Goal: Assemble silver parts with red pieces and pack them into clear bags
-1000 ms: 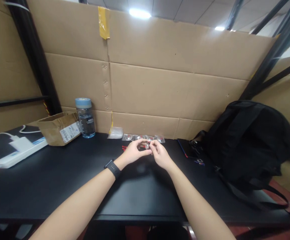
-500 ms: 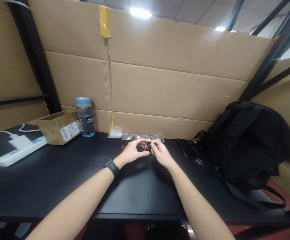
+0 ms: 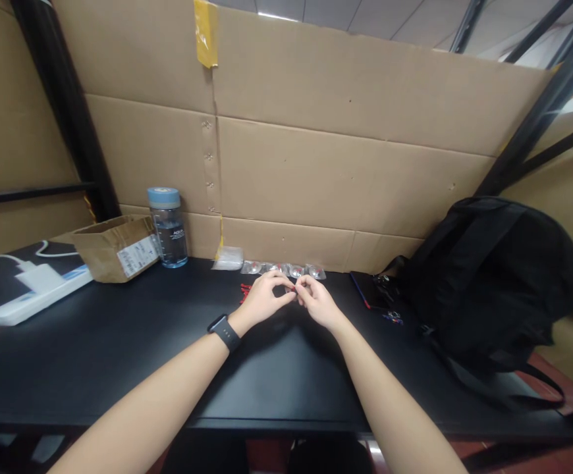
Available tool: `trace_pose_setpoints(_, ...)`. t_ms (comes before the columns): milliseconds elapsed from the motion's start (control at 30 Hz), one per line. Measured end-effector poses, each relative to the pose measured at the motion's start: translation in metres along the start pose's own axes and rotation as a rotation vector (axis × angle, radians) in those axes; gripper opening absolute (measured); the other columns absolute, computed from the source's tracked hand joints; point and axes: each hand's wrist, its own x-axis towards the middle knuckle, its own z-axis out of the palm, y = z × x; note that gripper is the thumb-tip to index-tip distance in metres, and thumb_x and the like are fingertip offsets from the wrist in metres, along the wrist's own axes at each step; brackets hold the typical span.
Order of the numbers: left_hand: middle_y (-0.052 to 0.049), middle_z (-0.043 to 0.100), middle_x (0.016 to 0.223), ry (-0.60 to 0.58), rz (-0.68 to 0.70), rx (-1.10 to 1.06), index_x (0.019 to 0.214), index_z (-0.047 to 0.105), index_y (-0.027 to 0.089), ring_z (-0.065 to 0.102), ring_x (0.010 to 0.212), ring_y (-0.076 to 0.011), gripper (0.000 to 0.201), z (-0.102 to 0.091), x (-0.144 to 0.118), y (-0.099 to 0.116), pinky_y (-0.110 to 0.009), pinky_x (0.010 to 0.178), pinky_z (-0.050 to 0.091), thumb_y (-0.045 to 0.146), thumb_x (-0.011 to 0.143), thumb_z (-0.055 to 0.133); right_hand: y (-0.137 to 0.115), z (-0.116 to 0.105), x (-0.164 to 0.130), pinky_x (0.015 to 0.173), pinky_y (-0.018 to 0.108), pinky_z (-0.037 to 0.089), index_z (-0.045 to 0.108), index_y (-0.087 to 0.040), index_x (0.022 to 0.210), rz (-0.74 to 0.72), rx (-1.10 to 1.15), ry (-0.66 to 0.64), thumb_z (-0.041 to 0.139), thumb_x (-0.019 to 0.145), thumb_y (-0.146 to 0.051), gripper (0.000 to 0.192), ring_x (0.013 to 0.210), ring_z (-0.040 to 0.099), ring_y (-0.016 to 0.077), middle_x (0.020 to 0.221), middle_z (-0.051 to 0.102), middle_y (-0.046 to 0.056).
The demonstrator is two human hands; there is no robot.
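Note:
My left hand (image 3: 267,294), a dark watch (image 3: 224,331) on its wrist, is curled with thumb and fingertips closed round a small dark round thing, now nearly hidden by the fingers. My right hand (image 3: 315,299) pinches a thin red cord (image 3: 293,288) that shows between the fingertips of both hands. The two hands meet just above the black table. Several red cord pieces (image 3: 245,289) lie just left of my left hand. Behind the hands is a row of small clear packets (image 3: 298,270) with round silvery and red contents.
A stack of clear plastic bags (image 3: 228,259) lies by the cardboard wall (image 3: 286,178). To the left stand a water bottle (image 3: 168,230), a paper bag (image 3: 113,253) and a white power strip (image 3: 44,295). A black backpack (image 3: 494,289) and a dark flat thing (image 3: 363,289) are right.
My hands have drawn together, and the left fingers have closed, covering the dark round thing that showed between them before. The view has tilted slightly downward.

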Motion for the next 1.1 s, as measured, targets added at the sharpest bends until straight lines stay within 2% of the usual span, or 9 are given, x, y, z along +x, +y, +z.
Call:
trace_pose_setpoints(167,-0.004,0.072,0.095,-0.04,-0.053,0.056,0.079,0.077,0.022,0.066,0.091,-0.0203,0.009,0.002,-0.001,-0.005,-0.033,0.09,0.049,0.025,0.084,0.071,-0.007,-0.001,-0.001,0.065,0.028,0.048,0.058,-0.021,0.089,-0.022,-0.077,-0.038,0.058,0.094,-0.044,0.024,0.069,0.062,0.0161,0.076,0.064,0.0)
trace_pose_setpoints(333,-0.002,0.076,0.089,-0.18,-0.105,0.081,0.082,0.078,0.023,0.069,0.087,-0.0193,0.007,0.005,-0.007,-0.012,-0.029,0.084,0.051,0.024,0.081,0.071,-0.001,-0.021,0.003,0.07,0.029,0.047,0.065,-0.02,0.087,-0.084,-0.429,0.188,0.06,0.089,-0.033,0.014,0.073,0.058,0.0165,0.082,0.065,0.002)
trace_pose_setpoints(433,-0.002,0.077,0.091,-0.294,-0.125,0.102,0.087,0.078,0.026,0.071,0.088,-0.0213,0.011,0.002,-0.005,-0.015,-0.031,0.083,0.052,0.03,0.078,0.075,0.013,-0.037,0.003,0.078,0.033,0.049,0.068,-0.021,0.093,-0.023,-0.564,0.232,0.066,0.082,-0.029,0.014,0.08,0.061,0.0187,0.094,0.068,0.005)
trace_pose_setpoints(533,-0.005,0.075,0.111,-0.243,-0.105,0.055,0.111,0.073,0.026,0.07,0.1,-0.0247,0.041,-0.019,0.005,-0.024,-0.035,0.09,0.053,0.034,0.071,0.08,0.03,-0.047,0.002,0.089,0.038,0.05,0.07,-0.021,0.106,0.061,-0.639,0.184,0.07,0.08,-0.032,0.028,0.098,0.065,0.0238,0.112,0.069,0.009)
trace_pose_setpoints(667,-0.008,0.076,0.107,0.032,-0.222,0.078,0.107,0.072,0.019,0.07,0.097,-0.0221,0.027,-0.067,0.016,-0.051,-0.034,0.09,0.053,0.032,0.087,0.06,0.043,-0.05,0.002,0.093,0.041,0.049,0.07,-0.025,0.112,0.104,-0.674,0.128,0.073,0.079,-0.03,0.034,0.105,0.066,0.0257,0.118,0.071,0.009)
trace_pose_setpoints(733,-0.006,0.077,0.101,0.009,-0.265,0.252,0.098,0.075,0.021,0.071,0.092,-0.0226,0.022,-0.087,0.014,-0.066,-0.034,0.088,0.053,0.031,0.085,0.061,0.046,-0.049,0.003,0.09,0.039,0.05,0.072,-0.025,0.106,0.113,-0.689,0.121,0.072,0.078,-0.027,0.028,0.098,0.068,0.0246,0.109,0.074,0.006)
trace_pose_setpoints(800,-0.005,0.078,0.098,-0.105,-0.244,0.351,0.094,0.077,0.022,0.071,0.091,-0.0236,0.019,-0.097,0.009,-0.078,-0.034,0.087,0.052,0.031,0.082,0.064,0.047,-0.049,0.004,0.086,0.037,0.051,0.073,-0.025,0.099,0.115,-0.696,0.129,0.071,0.078,-0.026,0.021,0.092,0.069,0.0236,0.099,0.076,0.005)
trace_pose_setpoints(933,-0.005,0.077,0.102,-0.264,-0.148,0.334,0.097,0.078,0.023,0.07,0.095,-0.0236,0.022,-0.088,0.001,-0.085,-0.034,0.091,0.05,0.035,0.082,0.067,0.046,-0.051,0.004,0.081,0.034,0.051,0.073,-0.025,0.093,0.115,-0.702,0.148,0.072,0.077,-0.028,0.016,0.086,0.07,0.0223,0.09,0.076,0.003)
trace_pose_setpoints(1100,-0.006,0.073,0.104,-0.267,-0.104,0.411,0.091,0.079,0.026,0.066,0.097,-0.0252,0.014,-0.06,0.001,-0.076,-0.036,0.092,0.046,0.032,0.082,0.07,0.044,-0.051,0.004,0.078,0.034,0.05,0.072,-0.026,0.093,0.122,-0.724,0.15,0.074,0.075,-0.029,0.018,0.085,0.07,0.0228,0.09,0.076,0.003)
